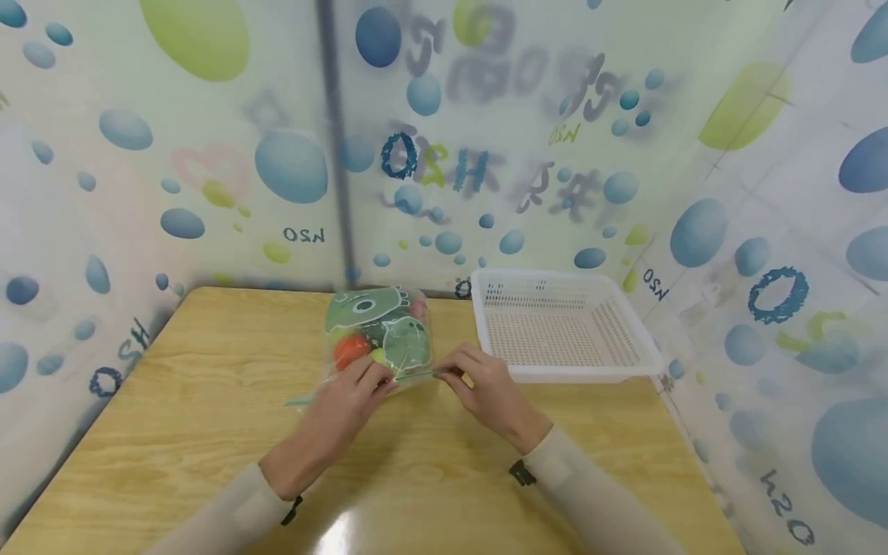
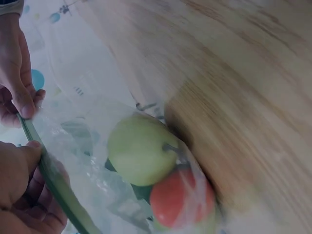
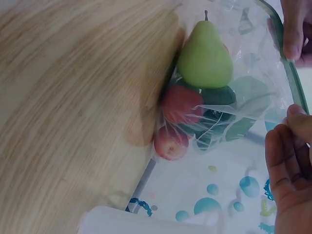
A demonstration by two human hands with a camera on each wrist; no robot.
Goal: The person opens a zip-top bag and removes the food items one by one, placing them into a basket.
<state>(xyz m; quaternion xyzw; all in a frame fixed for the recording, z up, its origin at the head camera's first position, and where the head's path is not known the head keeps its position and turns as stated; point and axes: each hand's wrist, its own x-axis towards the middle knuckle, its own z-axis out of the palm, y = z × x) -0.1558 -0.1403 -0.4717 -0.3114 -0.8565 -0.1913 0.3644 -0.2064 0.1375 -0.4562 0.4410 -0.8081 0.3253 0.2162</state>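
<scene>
A clear zip-top bag [image 1: 405,343] with green cartoon prints stands on the table, its green zip edge toward me. Through the plastic I make out a green pear [image 3: 205,58], a red fruit [image 2: 178,199], a small reddish apple [image 3: 171,143] and dark green pieces. My left hand [image 1: 350,405] pinches the zip edge near its middle. At the right end of that edge, my right hand [image 1: 486,393] pinches the strip between thumb and fingers. In the left wrist view the green zip strip [image 2: 61,192] runs between both hands.
A white perforated plastic basket [image 1: 569,373] stands on the table just right of the bag. The wooden table [image 1: 208,432] meets a curtain printed with blue and green drops [image 1: 291,166] at the back and sides.
</scene>
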